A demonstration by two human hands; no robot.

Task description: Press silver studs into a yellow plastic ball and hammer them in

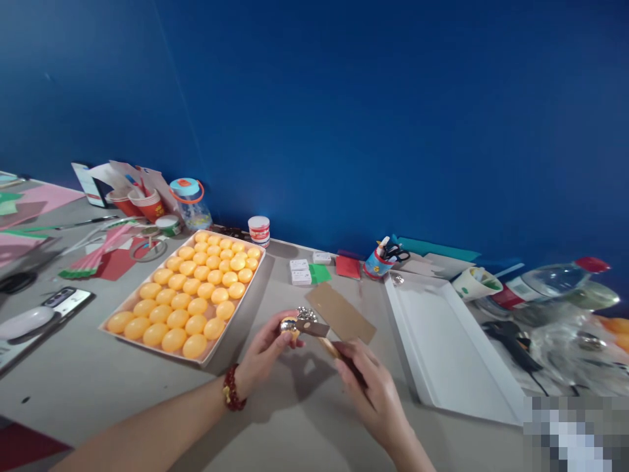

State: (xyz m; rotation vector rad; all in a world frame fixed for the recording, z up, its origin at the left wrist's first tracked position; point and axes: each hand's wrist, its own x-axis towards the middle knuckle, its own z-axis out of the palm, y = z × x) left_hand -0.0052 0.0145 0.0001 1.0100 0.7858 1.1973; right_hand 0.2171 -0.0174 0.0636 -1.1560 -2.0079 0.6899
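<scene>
Near the middle of the table, my left hand (270,341) is closed, its fingers pinching a small shiny silver ball (289,324). A bit of yellow-orange shows under the ball, partly hidden by the fingers. My right hand (366,383) is wrapped round a wooden-handled tool (328,345). Its dark, flat end (314,328) lies against or just beside the silver ball; I cannot tell whether they touch. Just behind the fingertips shows a cluster of small silver pieces (307,315). A brown cardboard strip (341,313) lies flat beyond the tool.
Left stands a shallow box (212,357) filled with orange balls. A white tray (445,341) is at right, near a black glue gun (511,344) and a plastic bottle (545,282). Small white boxes (300,272), a lidded tub (259,231) and a pen holder (378,262) line the wall.
</scene>
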